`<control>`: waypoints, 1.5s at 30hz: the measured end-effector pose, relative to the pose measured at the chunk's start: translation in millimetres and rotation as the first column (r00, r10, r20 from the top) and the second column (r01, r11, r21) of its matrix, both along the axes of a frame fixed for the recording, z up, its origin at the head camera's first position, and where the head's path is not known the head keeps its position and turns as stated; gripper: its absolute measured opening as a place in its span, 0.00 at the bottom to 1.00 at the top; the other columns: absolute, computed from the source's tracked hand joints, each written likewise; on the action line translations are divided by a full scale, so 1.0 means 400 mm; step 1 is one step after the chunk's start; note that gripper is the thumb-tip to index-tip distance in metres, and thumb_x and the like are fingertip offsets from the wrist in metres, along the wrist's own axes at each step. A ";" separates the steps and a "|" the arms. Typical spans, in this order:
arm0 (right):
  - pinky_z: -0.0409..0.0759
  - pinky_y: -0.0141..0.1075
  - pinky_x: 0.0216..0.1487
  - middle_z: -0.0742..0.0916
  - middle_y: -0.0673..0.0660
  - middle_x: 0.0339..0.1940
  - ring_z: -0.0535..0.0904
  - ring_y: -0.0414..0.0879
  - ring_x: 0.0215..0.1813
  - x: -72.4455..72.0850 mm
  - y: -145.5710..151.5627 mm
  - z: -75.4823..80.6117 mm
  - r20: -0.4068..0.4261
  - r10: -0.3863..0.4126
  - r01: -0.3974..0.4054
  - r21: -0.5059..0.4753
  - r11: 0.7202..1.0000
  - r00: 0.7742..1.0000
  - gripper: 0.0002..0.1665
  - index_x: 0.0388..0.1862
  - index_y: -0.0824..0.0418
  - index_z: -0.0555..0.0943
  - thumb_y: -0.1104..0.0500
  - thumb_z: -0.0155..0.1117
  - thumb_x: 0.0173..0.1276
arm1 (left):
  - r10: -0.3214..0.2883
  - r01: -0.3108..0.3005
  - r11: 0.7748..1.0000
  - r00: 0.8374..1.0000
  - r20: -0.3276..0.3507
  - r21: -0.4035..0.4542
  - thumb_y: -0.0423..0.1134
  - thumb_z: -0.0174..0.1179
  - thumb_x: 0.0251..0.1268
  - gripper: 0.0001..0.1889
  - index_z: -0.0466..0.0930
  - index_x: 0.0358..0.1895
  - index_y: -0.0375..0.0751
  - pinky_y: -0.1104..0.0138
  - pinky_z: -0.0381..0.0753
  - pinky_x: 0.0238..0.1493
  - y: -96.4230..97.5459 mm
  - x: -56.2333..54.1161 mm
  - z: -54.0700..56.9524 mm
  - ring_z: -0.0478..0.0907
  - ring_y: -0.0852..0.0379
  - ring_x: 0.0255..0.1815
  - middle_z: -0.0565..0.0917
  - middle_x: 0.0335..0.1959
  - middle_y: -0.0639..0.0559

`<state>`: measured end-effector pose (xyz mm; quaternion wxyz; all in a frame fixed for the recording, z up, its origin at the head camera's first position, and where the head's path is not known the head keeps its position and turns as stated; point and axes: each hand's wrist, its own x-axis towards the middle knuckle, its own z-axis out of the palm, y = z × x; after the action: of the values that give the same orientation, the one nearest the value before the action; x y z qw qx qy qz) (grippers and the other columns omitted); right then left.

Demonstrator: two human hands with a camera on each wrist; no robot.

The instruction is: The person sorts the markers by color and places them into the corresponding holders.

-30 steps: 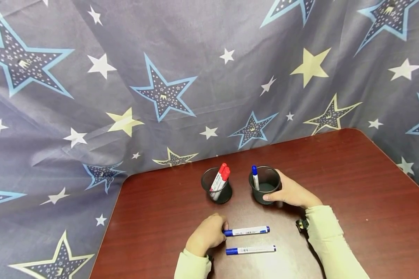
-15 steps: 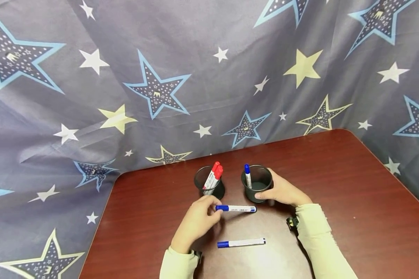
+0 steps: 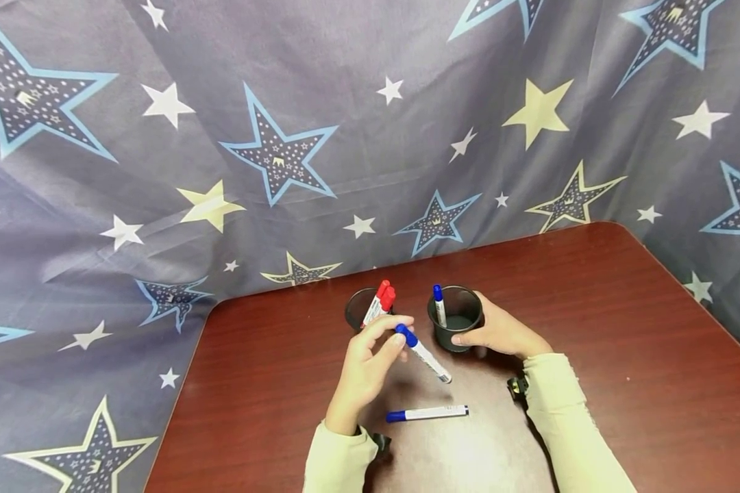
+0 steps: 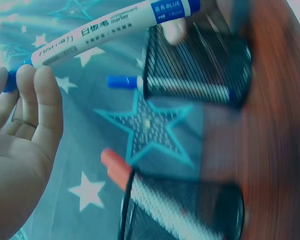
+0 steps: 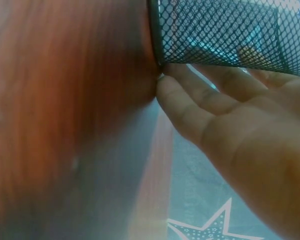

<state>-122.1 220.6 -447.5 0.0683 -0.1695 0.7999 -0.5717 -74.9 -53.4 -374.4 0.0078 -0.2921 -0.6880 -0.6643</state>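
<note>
My left hand point(image 3: 368, 363) pinches the blue cap end of a whiteboard marker point(image 3: 428, 359), which hangs tilted above the table, its white barrel pointing down to the right. In the left wrist view the marker point(image 4: 95, 32) carries a "BLUE" label. My right hand point(image 3: 502, 330) holds the right side of a black mesh pen cup point(image 3: 455, 341), thumb at the front, fingers behind. Inside that cup one blue marker point(image 3: 439, 306) leans with its cap up. The right wrist view shows the fingers against the mesh cup point(image 5: 220, 35).
Left of the held cup stands a second mesh cup point(image 3: 359, 310) with two red markers point(image 3: 382, 301), partly hidden by my left hand. Another blue marker point(image 3: 427, 413) lies on the brown table point(image 3: 271, 383). A star-patterned curtain point(image 3: 321, 226) hangs behind the table.
My left hand has picked the upper blue marker off the table, raised it toward the cups and tilted it from level to slanting. My right hand stays on its cup.
</note>
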 end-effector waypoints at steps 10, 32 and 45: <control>0.81 0.38 0.46 0.80 0.69 0.59 0.78 0.66 0.50 0.001 0.002 -0.001 -0.034 0.069 -0.072 -0.103 0.992 0.997 0.49 0.74 0.68 0.64 0.63 0.79 0.57 | -0.059 0.052 0.983 0.998 0.037 0.173 0.22 0.47 0.73 0.14 0.76 0.56 0.19 0.71 0.80 0.31 0.064 -0.003 0.030 0.73 0.59 0.26 0.84 0.41 0.31; 0.77 0.45 0.55 0.80 0.67 0.59 0.79 0.61 0.49 -0.002 0.001 0.002 0.015 0.031 -0.030 -0.054 0.998 0.999 0.50 0.74 0.66 0.64 0.59 0.81 0.57 | -0.057 -0.006 0.953 0.978 0.198 0.302 0.41 0.71 0.64 0.21 0.80 0.47 0.23 0.71 0.82 0.31 0.113 0.001 0.055 0.79 0.61 0.28 0.86 0.36 0.49; 0.82 0.43 0.37 0.83 0.61 0.53 0.81 0.61 0.37 -0.027 -0.002 0.002 -0.072 0.145 -0.155 -0.168 0.973 0.987 0.42 0.70 0.60 0.71 0.62 0.79 0.58 | -0.083 0.051 0.977 0.986 0.147 0.208 0.26 0.61 0.67 0.12 0.79 0.50 0.20 0.68 0.82 0.37 0.155 -0.011 0.123 0.79 0.58 0.33 0.85 0.42 0.48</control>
<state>-132.8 219.9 -446.6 0.0724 -0.2516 0.7337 -0.6270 -79.4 8.4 -325.0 -0.0381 -0.2604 -0.6048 -0.7516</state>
